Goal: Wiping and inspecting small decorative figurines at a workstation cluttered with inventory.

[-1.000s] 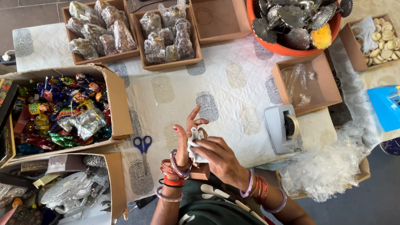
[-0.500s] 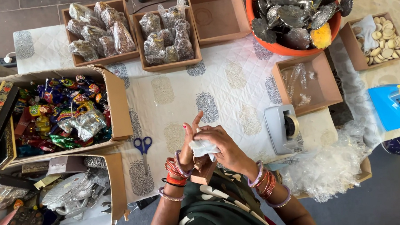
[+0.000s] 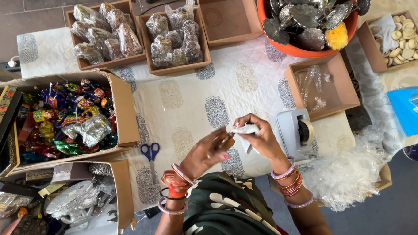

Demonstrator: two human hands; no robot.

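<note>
A small white packet [image 3: 245, 129] is held above the quilted table cover [image 3: 189, 104], near the front edge of the table, just left of the grey tape dispenser [image 3: 298, 133]. It is pinched from the right by the right hand [image 3: 261, 138], whose fingers are curled closed over its top edge, wrist bent inward. The left hand [image 3: 209, 150] is brought up against the packet's left end, fingers half folded; whether it actually grips the packet cannot be told because of blur. Bangles are worn on both wrists.

One pair of blue-handled scissors [image 3: 150, 153] is laid on the cover left of the hands. Two brown trays of wrapped bundles [image 3: 139, 36] are set at the far edge, with one empty tray [image 3: 228, 15] beside them. One orange tub [image 3: 308, 19] of metallic leaf shapes is seen at the far right, and one carton of bright wrapped sweets [image 3: 63, 119] at the left.
</note>
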